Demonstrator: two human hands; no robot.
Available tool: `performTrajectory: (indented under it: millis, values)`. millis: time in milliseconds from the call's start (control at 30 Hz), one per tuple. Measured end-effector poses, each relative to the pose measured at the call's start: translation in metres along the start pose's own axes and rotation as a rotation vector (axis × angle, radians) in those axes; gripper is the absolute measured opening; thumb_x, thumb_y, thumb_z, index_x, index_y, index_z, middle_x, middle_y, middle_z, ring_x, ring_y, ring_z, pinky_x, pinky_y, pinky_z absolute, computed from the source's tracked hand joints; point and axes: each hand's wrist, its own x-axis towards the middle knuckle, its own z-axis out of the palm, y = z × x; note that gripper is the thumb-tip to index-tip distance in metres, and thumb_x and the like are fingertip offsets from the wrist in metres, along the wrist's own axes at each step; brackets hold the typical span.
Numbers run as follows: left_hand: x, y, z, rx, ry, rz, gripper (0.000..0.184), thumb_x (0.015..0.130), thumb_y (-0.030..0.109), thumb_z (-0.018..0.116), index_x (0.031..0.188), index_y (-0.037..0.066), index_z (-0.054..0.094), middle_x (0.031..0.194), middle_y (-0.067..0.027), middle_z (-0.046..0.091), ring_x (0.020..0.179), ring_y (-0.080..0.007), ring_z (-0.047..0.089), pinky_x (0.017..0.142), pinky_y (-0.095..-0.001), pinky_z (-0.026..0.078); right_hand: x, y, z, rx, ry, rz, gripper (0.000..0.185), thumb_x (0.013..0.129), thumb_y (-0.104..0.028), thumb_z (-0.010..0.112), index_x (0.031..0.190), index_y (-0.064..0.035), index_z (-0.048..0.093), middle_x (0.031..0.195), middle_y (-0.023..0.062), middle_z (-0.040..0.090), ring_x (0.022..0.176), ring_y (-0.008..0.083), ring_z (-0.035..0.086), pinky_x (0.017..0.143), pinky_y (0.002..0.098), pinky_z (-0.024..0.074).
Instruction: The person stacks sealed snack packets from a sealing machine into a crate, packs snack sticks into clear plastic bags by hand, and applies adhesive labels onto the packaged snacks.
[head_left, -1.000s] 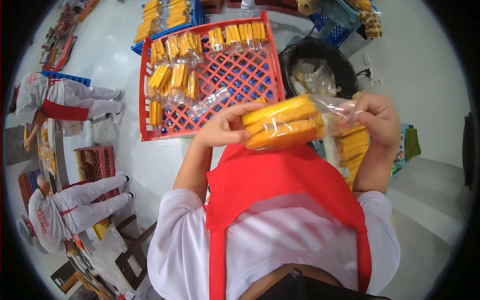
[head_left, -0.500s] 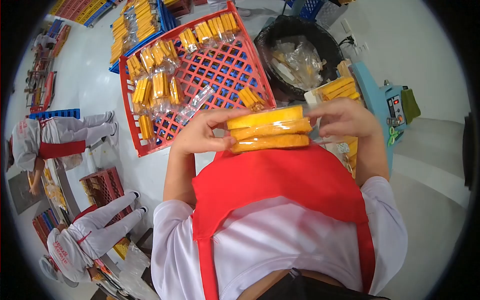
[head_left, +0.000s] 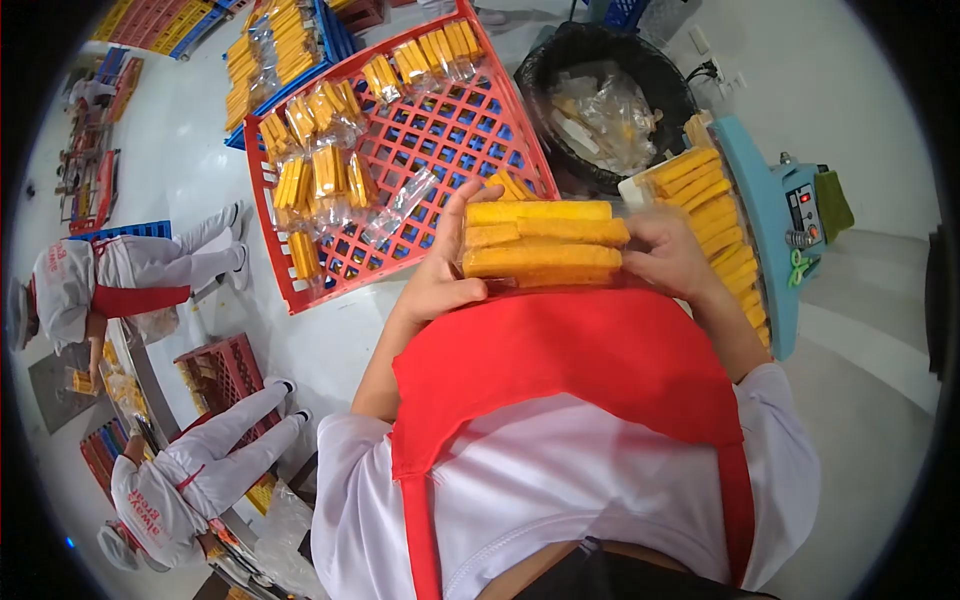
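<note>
A clear plastic pack of yellow bars (head_left: 545,240), stacked in layers, is held in front of the red apron. My left hand (head_left: 442,275) grips its left end, with the thumb below and fingers behind. On the opposite end, my right hand (head_left: 668,255) is closed at the edge of the plastic; some of its fingers are hidden or blurred. Behind the pack, a red crate (head_left: 440,150) holds several similar packs (head_left: 325,170) and a flat clear wrapper (head_left: 400,207).
A sealing machine (head_left: 765,210) with a tray of yellow bars (head_left: 720,225) stands at the right. Behind it is a black-lined bin (head_left: 605,110) of plastic waste. A blue crate (head_left: 335,45) of packs is at the back. Two co-workers (head_left: 140,280) (head_left: 190,480) work at the left.
My right hand has come down and inward to the pack's right end, uncovering the tray by the machine. The pack now faces me more squarely, and my left fingers reach higher behind it.
</note>
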Motion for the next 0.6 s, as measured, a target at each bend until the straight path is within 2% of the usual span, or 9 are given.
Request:
performTrajectory:
  millis: [67,100,200,267,433,600]
  values:
    - [0.005,0.008,-0.003,0.097,0.024,0.048,0.107,0.054,0.033,0.077,0.133,0.011,0.009,0.128,-0.0112,0.026,0.12,-0.0236,0.027,0.097,-0.0343,0.024,0.004,0.0,-0.002,-0.236,0.027,-0.27,0.021,0.065,-0.01,0.062,0.085,-0.0018,0.061,0.071,0.0051,0.057,0.06,0.0126,0.052,0.055,0.0225,0.0386]
    - [0.006,0.011,-0.004,0.194,0.047,0.091,0.109,0.052,0.033,0.079,0.133,0.011,0.009,0.128,-0.0111,0.027,0.118,-0.0235,0.029,0.097,-0.0338,0.025,0.005,-0.004,-0.001,-0.235,0.025,-0.272,0.021,0.065,-0.01,0.062,0.085,-0.0018,0.061,0.071,0.0051,0.057,0.06,0.0126,0.052,0.055,0.0225,0.0386]
    - [0.005,0.016,-0.002,0.148,0.094,0.144,0.113,0.048,0.034,0.081,0.133,0.01,0.011,0.127,-0.0114,0.028,0.114,-0.023,0.034,0.095,-0.0332,0.027,0.007,-0.017,0.005,-0.229,0.088,-0.316,0.02,0.063,-0.01,0.063,0.082,-0.002,0.061,0.067,0.0073,0.055,0.057,0.018,0.052,0.053,0.0242,0.0379]
    - [0.003,0.014,-0.007,0.241,0.07,0.182,0.115,0.046,0.035,0.081,0.133,0.01,0.01,0.124,-0.0108,0.032,0.111,-0.0223,0.036,0.093,-0.0327,0.029,0.008,-0.019,0.007,-0.123,0.148,-0.301,0.02,0.062,-0.009,0.066,0.08,-0.0016,0.06,0.068,0.0087,0.056,0.062,0.0208,0.054,0.056,0.0265,0.0422]
    - [0.001,-0.001,-0.01,0.11,0.145,0.207,0.111,0.047,0.032,0.082,0.132,0.01,0.014,0.116,-0.0093,0.037,0.11,-0.0222,0.038,0.092,-0.0331,0.031,0.007,-0.023,-0.001,-0.101,0.103,-0.309,0.02,0.061,-0.008,0.065,0.079,-0.0007,0.059,0.068,0.0089,0.056,0.062,0.0207,0.054,0.055,0.0262,0.0416]
    - [0.004,-0.002,-0.001,-0.027,0.209,0.227,0.11,0.047,0.029,0.082,0.132,0.01,0.015,0.115,-0.0096,0.038,0.108,-0.0229,0.04,0.091,-0.0337,0.033,0.008,-0.032,-0.01,-0.113,0.106,-0.345,0.02,0.059,-0.006,0.065,0.077,-0.0003,0.057,0.067,0.008,0.054,0.059,0.0191,0.052,0.053,0.0263,0.0404]
